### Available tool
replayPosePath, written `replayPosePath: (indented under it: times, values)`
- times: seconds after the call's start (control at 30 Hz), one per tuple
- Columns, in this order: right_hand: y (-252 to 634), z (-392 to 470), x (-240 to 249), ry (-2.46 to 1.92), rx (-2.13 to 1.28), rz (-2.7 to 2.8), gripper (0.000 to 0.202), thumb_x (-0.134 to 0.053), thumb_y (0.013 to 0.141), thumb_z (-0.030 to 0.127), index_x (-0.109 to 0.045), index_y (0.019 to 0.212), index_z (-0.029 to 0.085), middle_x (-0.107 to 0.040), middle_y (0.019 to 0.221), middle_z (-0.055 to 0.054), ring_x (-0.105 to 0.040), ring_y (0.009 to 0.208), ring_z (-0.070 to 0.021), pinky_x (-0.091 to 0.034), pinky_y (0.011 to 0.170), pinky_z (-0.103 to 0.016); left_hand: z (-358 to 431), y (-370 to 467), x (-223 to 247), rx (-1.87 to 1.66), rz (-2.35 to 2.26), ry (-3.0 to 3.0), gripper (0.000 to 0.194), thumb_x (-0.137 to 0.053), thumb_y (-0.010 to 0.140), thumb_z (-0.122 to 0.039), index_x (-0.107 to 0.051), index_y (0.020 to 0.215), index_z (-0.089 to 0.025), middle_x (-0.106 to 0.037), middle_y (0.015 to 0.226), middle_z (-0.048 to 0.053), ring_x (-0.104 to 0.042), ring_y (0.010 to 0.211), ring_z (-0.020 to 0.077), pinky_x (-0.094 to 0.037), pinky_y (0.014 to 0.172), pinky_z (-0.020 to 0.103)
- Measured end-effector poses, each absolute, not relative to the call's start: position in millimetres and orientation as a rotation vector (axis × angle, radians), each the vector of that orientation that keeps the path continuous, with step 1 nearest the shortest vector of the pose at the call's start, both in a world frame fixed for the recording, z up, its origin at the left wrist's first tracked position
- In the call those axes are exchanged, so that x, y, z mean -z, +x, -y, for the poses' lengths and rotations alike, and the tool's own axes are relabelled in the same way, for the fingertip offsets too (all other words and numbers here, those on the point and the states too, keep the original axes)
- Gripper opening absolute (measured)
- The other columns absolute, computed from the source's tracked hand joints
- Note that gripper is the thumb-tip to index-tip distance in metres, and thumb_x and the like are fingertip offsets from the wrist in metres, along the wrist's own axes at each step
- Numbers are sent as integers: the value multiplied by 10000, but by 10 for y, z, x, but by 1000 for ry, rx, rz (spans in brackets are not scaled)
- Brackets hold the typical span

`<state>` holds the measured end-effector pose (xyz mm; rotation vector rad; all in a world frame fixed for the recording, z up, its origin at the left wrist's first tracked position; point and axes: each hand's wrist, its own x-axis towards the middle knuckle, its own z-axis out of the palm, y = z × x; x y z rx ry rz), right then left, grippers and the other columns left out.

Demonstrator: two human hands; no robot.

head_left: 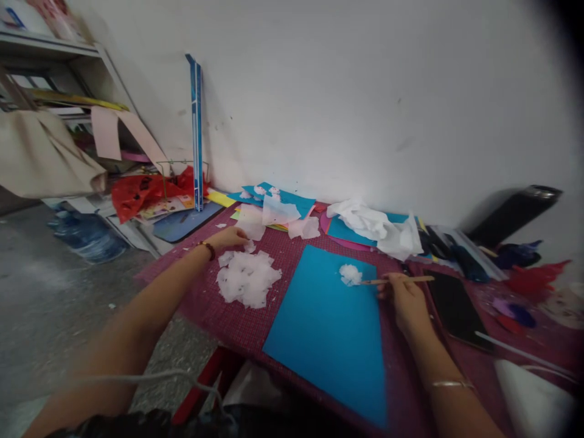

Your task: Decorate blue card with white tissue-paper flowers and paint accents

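My left hand reaches over the table, its fingers pinched on a small white tissue-paper piece. Just below it lies a loose pile of white tissue-paper squares. My right hand is closed around a thin wooden stick. The stick's left tip touches or nearly touches a fluffy white paper tuft, which sits near the top of a blue sheet of card. The card lies flat between my two hands.
Larger white tissue sheets and a blue card with white tufts lie at the back. Crumpled white tissue rests right of them. A black phone lies right of my right hand. A tall blue box stands at the left.
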<state>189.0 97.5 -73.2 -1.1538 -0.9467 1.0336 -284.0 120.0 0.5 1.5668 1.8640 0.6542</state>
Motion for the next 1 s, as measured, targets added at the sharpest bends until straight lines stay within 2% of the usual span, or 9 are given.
replayPosePath:
  times: [0.13,0.23,0.3,0.5,0.63,0.7,0.9,1.0]
  values:
    - [1901,-974,739,-1146,-1034,956,354,-761,642,499,-644,718,174,-617,527,2,-530,403,-105,-450,401,-223,-1214,-2711,69,-692,-1861,1509,151,-704,603,-263,-589,624,-168,-580,525,-9,-482,474,123,-348,472,234]
    - [1897,-982,747,-1142,-1042,946,353,-760,644,502,-637,713,179,-615,523,0,-541,415,-117,-448,406,-230,-1346,-2584,-101,-793,-1873,1533,177,-659,634,-213,-507,549,-178,-489,481,-36,-430,467,101,-330,481,228]
    - [1887,-982,750,-1131,-1048,956,335,-755,655,498,-635,708,191,-612,524,-6,-539,416,-125,-440,406,-242,-1428,-2425,-256,-853,-1829,1572,183,-633,666,-200,-487,559,-179,-479,505,-37,-437,489,95,-346,503,223]
    - [1834,-943,706,-1138,-1029,1009,283,-700,699,472,-614,716,203,-604,529,0,-516,417,-125,-413,417,-252,-1325,-1394,-439,-792,-1402,1714,138,-659,732,-283,-586,720,-166,-549,602,-15,-479,524,91,-379,522,222]
    - [1817,-943,675,-1158,-1046,1068,278,-636,733,462,-579,723,190,-602,510,20,-512,401,-111,-396,416,-226,-1162,-709,-328,-510,-972,1802,190,-672,745,-344,-616,737,-163,-536,586,-31,-451,510,84,-342,490,211]
    - [1810,-940,661,-1169,-1054,1088,271,-623,743,452,-569,724,188,-607,507,22,-504,385,-106,-377,399,-217,-1173,-474,-221,-479,-869,1809,205,-665,747,-358,-629,750,-157,-540,591,-32,-449,511,82,-339,488,209]
    - [1776,-934,648,-1193,-1086,1114,260,-612,754,446,-548,729,195,-618,515,27,-482,366,-98,-361,371,-207,-1374,-241,215,-828,-930,1509,251,-691,688,-377,-604,716,-144,-544,627,-27,-469,541,85,-366,523,217]
    - [1768,-942,660,-1200,-1117,1160,250,-605,774,434,-573,757,187,-641,550,18,-492,379,-95,-365,376,-202,-1424,-296,400,-889,-939,1353,276,-710,650,-385,-592,707,-142,-553,642,-23,-471,542,83,-366,535,220]
